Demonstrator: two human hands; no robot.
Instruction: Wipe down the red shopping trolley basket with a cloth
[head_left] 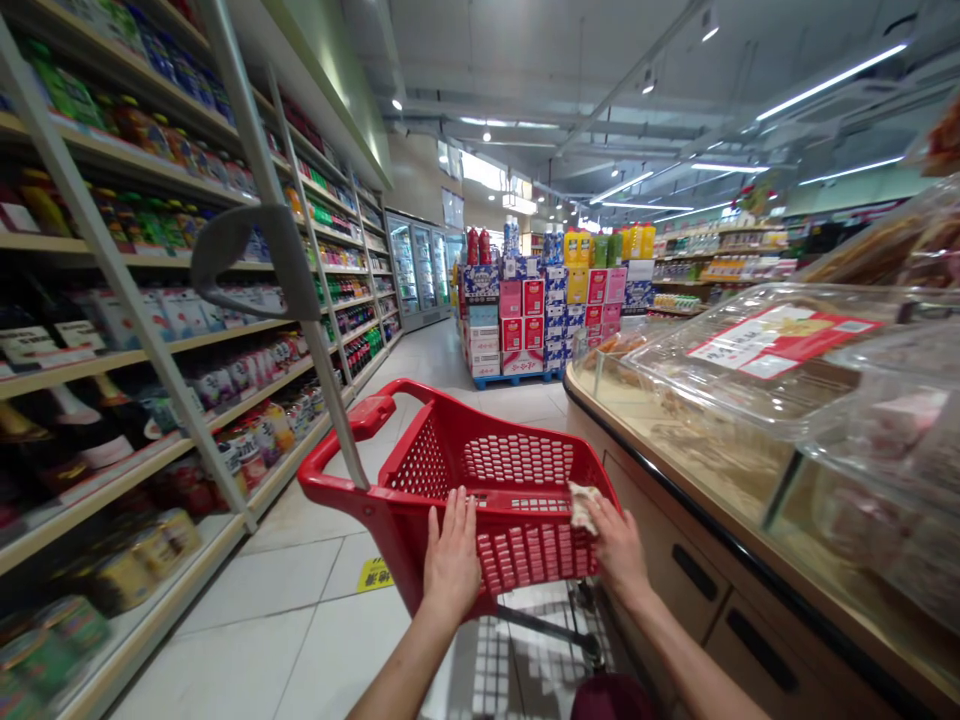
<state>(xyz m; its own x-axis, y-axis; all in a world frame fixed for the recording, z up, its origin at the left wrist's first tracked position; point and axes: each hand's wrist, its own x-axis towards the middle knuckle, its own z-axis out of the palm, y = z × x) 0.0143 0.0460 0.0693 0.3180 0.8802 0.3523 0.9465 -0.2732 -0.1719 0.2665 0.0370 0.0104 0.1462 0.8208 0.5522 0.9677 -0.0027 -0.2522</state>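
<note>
A red plastic shopping cart [517, 455] stands sideways in front of me, its handle end to the left. A grey pole with a grey looped grip [255, 262] rises from that end. My left hand [452, 555] lies flat against the cart's near side, fingers stretched out and pointing up at the rim. At the right end of the near rim, my right hand [619, 545] presses a crumpled whitish cloth [583, 506] onto the cart. Part of the cloth is hidden under the fingers. No goods show in the visible part of the basket.
Shelves of bottles and cans [150, 250] run along the left. To the right is a wooden display counter [675, 520] with clear plastic boxes [757, 350] on it. Stacked cartons [532, 320] stand on a blue pallet ahead, with glass-door coolers [420, 262] behind. A yellow floor sticker [375, 575] lies below.
</note>
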